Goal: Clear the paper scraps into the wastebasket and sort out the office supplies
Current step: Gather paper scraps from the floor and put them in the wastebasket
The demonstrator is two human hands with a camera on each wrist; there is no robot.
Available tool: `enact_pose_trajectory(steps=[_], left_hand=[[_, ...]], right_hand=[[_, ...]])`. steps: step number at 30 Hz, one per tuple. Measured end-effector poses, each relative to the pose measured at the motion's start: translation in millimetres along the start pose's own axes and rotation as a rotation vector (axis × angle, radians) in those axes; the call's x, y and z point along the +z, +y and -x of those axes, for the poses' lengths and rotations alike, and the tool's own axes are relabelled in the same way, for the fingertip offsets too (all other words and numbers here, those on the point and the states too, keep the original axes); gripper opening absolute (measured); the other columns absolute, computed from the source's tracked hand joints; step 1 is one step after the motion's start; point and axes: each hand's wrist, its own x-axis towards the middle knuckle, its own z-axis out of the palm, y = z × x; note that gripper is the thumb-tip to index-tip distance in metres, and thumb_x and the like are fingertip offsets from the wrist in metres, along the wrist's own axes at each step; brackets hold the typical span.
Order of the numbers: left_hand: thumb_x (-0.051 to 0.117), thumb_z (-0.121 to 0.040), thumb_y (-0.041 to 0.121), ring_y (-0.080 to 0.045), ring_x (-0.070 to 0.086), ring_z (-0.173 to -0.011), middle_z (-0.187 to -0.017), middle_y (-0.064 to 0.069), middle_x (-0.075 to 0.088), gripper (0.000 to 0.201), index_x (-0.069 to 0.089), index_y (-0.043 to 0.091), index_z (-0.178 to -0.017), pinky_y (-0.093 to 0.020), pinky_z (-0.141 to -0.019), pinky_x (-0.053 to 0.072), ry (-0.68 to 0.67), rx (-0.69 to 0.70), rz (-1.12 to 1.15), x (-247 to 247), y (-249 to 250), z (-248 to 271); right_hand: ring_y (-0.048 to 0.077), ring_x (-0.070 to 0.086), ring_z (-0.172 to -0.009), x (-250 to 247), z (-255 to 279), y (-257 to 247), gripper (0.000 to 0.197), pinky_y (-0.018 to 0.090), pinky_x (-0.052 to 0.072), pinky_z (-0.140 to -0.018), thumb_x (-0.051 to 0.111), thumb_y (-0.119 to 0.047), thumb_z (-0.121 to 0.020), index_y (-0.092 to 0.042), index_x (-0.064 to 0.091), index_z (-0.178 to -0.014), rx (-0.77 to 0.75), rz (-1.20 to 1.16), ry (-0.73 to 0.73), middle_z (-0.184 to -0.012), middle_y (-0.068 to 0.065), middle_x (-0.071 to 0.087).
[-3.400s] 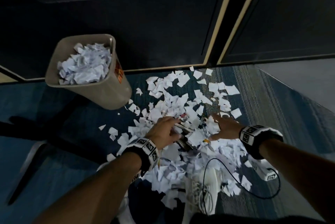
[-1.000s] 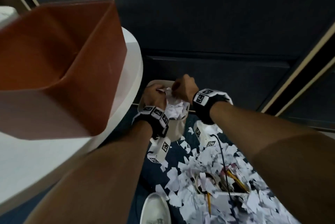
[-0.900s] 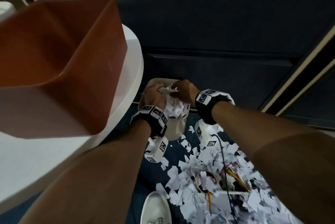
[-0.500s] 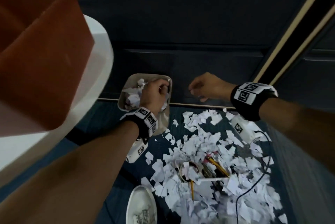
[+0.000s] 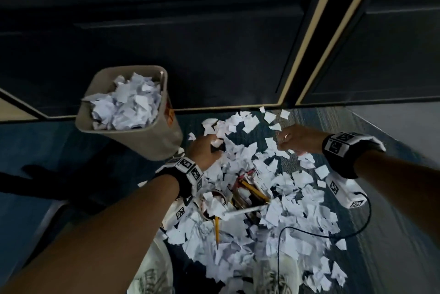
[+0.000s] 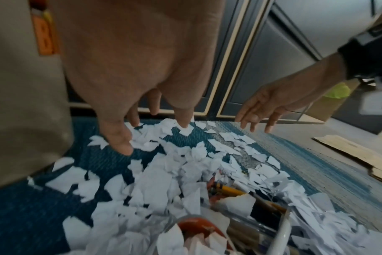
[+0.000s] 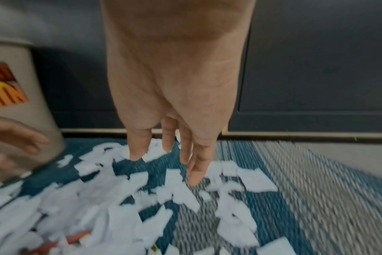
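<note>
Three views, one scrap-strewn floor
Head camera looks steeply down from above; each wrist camera looks low along its fingers toward the wall, sharing the scraps and wastebasket.

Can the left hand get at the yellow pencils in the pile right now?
Probably yes: the left hand is open, and the pencils lie partly exposed just behind it; only loose scraps cover them.

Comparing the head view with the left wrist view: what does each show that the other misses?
Head view only: the beige wastebasket's open top heaped with white paper scraps, and a black cable. Left wrist view only: flat brown cardboard on the floor. Both: the left hand, the right hand, both open, and yellow pencils among the floor scraps.
</note>
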Motion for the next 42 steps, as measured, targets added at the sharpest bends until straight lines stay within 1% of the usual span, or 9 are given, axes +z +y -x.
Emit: enact_pose_trajectory(steps=[6, 15, 21, 27, 32, 34, 36, 40, 42], left_hand=[[0.063, -0.093, 0.043, -0.031, 0.024, -0.146, -0.161, -0.013, 0.02, 0.083, 0.016, 0.018, -0.157, -0.043, -0.116, 0.03, -0.022, -0.227, 0.005, 24, -38, -37], [0.056, -0.095, 0.05, -0.034, 0.004, -0.151, -0.165, -0.014, -0.001, 0.095, -0.007, 0.016, -0.157, -0.046, -0.122, 0.012, 0.122, -0.436, 0.058, 28, -44, -118], [0.063, -0.086, 0.058, -0.036, 0.007, -0.15, -0.163, -0.01, 0.008, 0.092, 0.015, 0.022, -0.156, -0.049, -0.121, 0.01, 0.18, -0.47, 0.121, 37, -49, -138], [0.078, -0.081, 0.036, -0.032, 0.032, -0.137, -0.147, -0.01, 0.036, 0.077, 0.039, 0.027, -0.147, -0.043, -0.114, 0.029, 0.081, -0.121, 0.05, 45, -35, -141], [0.07, -0.084, 0.014, -0.03, 0.055, -0.114, -0.124, -0.013, 0.059, 0.033, 0.066, 0.014, -0.116, -0.032, -0.092, 0.044, 0.062, 0.043, -0.076, 54, -22, -130], [0.066, -0.084, 0.014, -0.027, 0.064, -0.097, -0.098, -0.009, 0.067, 0.007, 0.071, 0.016, -0.088, -0.026, -0.074, 0.047, 0.049, 0.005, -0.019, 60, -22, -120], [0.068, -0.083, 0.013, -0.02, 0.064, -0.077, -0.074, -0.004, 0.065, 0.017, 0.068, 0.014, -0.066, -0.022, -0.06, 0.041, -0.011, -0.003, 0.061, 64, -24, -107], [0.068, -0.082, 0.001, -0.013, 0.059, -0.072, -0.072, -0.007, 0.064, 0.008, 0.073, -0.001, -0.076, -0.023, -0.067, 0.044, -0.114, 0.04, 0.168, 52, -36, -92], [0.061, -0.084, -0.005, -0.013, 0.065, -0.092, -0.097, -0.004, 0.071, 0.023, 0.075, 0.006, -0.098, -0.023, -0.083, 0.05, -0.037, -0.042, 0.217, 38, -40, -99]], right_hand=[[0.032, 0.047, -0.13, 13, -47, 40, 0.075, 0.03, 0.041, -0.094, 0.073, -0.034, -0.087, -0.011, 0.036, -0.148, 0.077, 0.034, 0.044, -0.152, 0.016, 0.038], [0.04, 0.043, -0.133, -11, -129, 66, 0.099, 0.047, 0.042, -0.105, 0.079, -0.051, -0.076, -0.011, 0.026, -0.151, 0.174, -0.06, 0.379, -0.148, 0.022, 0.041], [0.036, 0.041, -0.132, 29, -157, 27, 0.073, 0.046, 0.037, -0.109, 0.074, -0.048, -0.082, -0.01, 0.047, -0.138, 0.1, -0.055, 0.453, -0.143, 0.015, 0.044], [0.033, 0.036, -0.135, 65, -163, -38, 0.068, 0.044, 0.035, -0.111, 0.07, -0.037, -0.085, -0.016, 0.042, -0.144, -0.15, 0.061, 0.322, -0.145, 0.012, 0.04], [0.032, 0.044, -0.125, 93, -154, -62, 0.044, 0.037, 0.043, -0.101, 0.064, -0.016, -0.083, -0.014, 0.056, -0.126, -0.271, 0.14, 0.191, -0.129, 0.012, 0.048], [0.029, 0.052, -0.116, 104, -143, -58, 0.032, 0.037, 0.048, -0.095, 0.061, -0.019, -0.086, -0.013, 0.058, -0.117, -0.298, 0.172, 0.135, -0.122, 0.011, 0.053], [0.025, 0.059, -0.108, 106, -130, -55, 0.028, 0.034, 0.049, -0.091, 0.058, -0.015, -0.088, -0.014, 0.064, -0.115, -0.35, 0.192, 0.068, -0.118, 0.009, 0.061], [0.013, 0.065, -0.079, 81, -118, -56, 0.038, 0.007, 0.044, -0.06, 0.049, 0.001, -0.086, -0.017, 0.076, -0.106, -0.359, 0.119, 0.026, -0.101, 0.002, 0.073], [0.016, 0.066, -0.087, 66, -129, -58, 0.037, 0.013, 0.052, -0.069, 0.051, 0.001, -0.088, -0.015, 0.073, -0.113, -0.293, 0.082, 0.138, -0.113, 0.004, 0.069]])
